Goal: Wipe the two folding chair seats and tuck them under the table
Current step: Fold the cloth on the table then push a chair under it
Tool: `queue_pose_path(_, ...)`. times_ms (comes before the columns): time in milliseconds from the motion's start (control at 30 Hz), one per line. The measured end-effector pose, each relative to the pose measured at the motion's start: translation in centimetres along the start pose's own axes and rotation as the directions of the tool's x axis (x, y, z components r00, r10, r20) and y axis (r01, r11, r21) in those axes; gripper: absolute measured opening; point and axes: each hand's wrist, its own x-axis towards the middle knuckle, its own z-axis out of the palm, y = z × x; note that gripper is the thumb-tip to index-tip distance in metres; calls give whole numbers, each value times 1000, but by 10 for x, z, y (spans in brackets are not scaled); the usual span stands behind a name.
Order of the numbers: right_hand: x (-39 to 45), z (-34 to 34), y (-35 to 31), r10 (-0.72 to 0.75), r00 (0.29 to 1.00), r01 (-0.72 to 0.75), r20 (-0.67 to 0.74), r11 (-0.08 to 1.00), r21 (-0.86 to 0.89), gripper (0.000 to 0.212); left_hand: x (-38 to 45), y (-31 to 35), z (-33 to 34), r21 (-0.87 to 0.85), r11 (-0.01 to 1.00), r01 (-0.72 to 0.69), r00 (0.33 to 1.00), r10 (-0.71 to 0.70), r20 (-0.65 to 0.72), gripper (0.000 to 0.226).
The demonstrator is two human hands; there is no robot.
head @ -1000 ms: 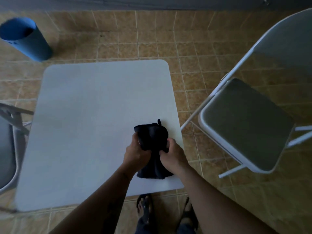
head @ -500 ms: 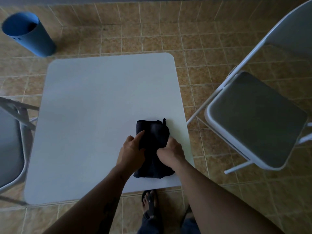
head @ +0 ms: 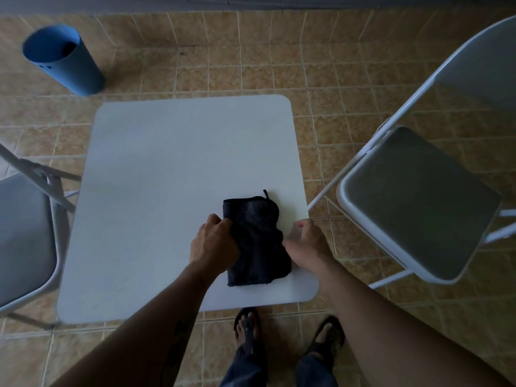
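My left hand (head: 213, 243) pinches the left edge of the folded cloth (head: 257, 241) on the table (head: 167, 169); my right hand (head: 305, 244) rests loose at its right edge. One chair (head: 418, 202) stands right of the table, another (head: 25, 233) left, both pulled out.

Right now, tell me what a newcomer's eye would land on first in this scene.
First, the dark folded cloth lying near the front right of the white table, with the left hand on its left edge and the right hand just beside its right edge. Next, the open folding chair to the table's right and the second chair at its left. A blue cylindrical bin stands on the tiled floor at far left.
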Motion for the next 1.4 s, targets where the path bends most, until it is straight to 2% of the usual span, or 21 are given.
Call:
queue_pose_path(67, -13, -27, 2, -12, 1000, 12, -22, 1000, 20, 60, -5, 15, -18, -32, 999, -27, 999, 27, -22, 31)
queue_pose_path(200, -43, -97, 4, -51, 996, 53, -74, 998, 28, 44, -13, 62, -55, -132, 988, -81, 997, 79, -21, 28)
queue_pose_path(300, -65, -160, 14, -72, 989, 73, -129, 997, -1, 58, -18, 115, -80, -243, 965, -103, 995, 102, -18, 32)
queue_pose_path(467, -103, -271, 50, -117, 984, 111, -133, 992, -53, 55, -39, 216, -103, -349, 922, -166, 985, 172, -15, 31)
queue_pose_path(767, -135, -462, 145, -201, 944, 193, -264, 980, -54, 51, -98, 423, -100, -502, 845, -187, 972, 232, 28, 32)
queue_pose_path(933, -147, -553, 182, -189, 932, 186, -310, 982, -39, 53, -118, 527, -87, -571, 794, -209, 960, 279, 35, 32)
queue_pose_path(1233, -111, -636, 190, -127, 914, 139, -386, 990, 3, 56, -95, 654, -90, -637, 731, -245, 926, 371, 70, 28)
queue_pose_path(1333, -89, -654, 187, -112, 914, 116, -390, 993, -14, 56, -61, 687, -86, -622, 740, -256, 915, 393, 91, 40)
queue_pose_path(1400, -74, -663, 187, -98, 914, 102, -393, 995, -10, 54, -40, 705, -81, -571, 769, -287, 910, 405, 88, 56)
